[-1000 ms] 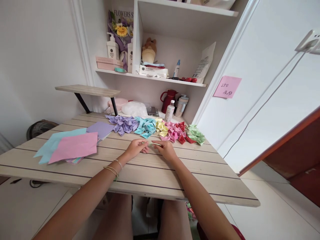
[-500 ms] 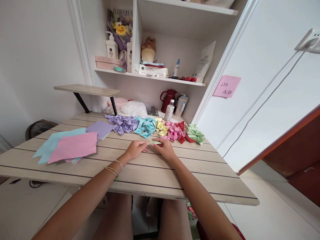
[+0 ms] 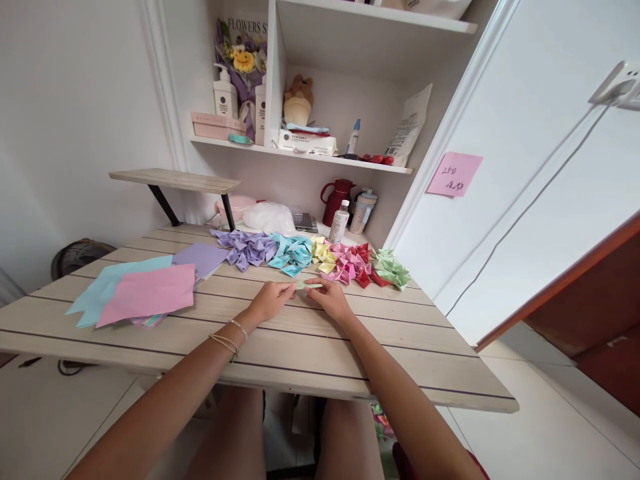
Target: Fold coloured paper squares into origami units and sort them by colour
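Note:
Between my two hands is a small folded piece of pale green paper (image 3: 306,285), held low over the middle of the table. My left hand (image 3: 273,298) pinches its left end, and my right hand (image 3: 329,297) grips the right end with fingers closed. Just beyond my hands lies a row of folded paper pieces in heaps by colour: purple (image 3: 249,249), light blue (image 3: 291,253), yellow (image 3: 323,253), pink (image 3: 345,265), red (image 3: 363,276) and green (image 3: 393,268). The underside of the held paper is hidden by my fingers.
Flat paper sheets, pink (image 3: 150,293) on top, lie on the table's left, near a small raised shelf (image 3: 175,179). A clear bottle (image 3: 339,222), a red jug (image 3: 337,200) and a light blue cup (image 3: 363,211) stand at the back under the shelves.
Both hands stay in almost the same place on the green paper. The paper shows slightly more as a narrow strip between the fingers.

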`<state>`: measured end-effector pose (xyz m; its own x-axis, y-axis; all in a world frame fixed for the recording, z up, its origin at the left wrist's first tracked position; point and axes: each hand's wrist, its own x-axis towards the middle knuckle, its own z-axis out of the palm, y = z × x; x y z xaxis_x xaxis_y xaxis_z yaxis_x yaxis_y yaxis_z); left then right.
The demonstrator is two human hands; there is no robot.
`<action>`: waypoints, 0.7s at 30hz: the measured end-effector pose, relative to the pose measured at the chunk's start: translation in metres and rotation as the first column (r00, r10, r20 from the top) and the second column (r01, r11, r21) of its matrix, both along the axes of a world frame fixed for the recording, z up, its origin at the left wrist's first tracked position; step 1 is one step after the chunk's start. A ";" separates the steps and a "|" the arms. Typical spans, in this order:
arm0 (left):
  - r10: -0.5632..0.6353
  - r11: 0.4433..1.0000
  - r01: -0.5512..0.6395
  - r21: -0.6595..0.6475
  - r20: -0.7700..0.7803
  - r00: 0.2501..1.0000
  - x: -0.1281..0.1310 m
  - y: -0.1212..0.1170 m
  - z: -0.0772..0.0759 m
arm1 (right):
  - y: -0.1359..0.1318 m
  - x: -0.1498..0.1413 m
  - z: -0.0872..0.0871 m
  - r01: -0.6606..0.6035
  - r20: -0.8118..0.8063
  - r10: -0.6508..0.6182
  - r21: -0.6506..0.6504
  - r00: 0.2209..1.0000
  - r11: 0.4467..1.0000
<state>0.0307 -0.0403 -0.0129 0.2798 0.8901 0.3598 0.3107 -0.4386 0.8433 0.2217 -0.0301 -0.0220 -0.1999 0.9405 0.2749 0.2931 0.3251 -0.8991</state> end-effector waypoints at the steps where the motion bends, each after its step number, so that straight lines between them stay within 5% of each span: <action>1: -0.010 1.000 0.011 0.021 -0.029 1.000 0.000 -0.001 0.001 | 0.000 0.000 0.000 0.001 -0.002 -0.001 0.007 1.000 1.000; 8: -0.021 0.996 0.040 0.084 -0.217 0.976 -0.001 -0.001 0.003 | 0.003 0.001 -0.002 -0.021 0.001 0.021 0.066 1.000 0.998; 21: -0.205 0.970 0.233 0.063 -0.294 0.934 -0.001 -0.005 0.009 | 0.000 -0.001 0.003 -0.026 0.132 0.000 0.200 0.991 0.979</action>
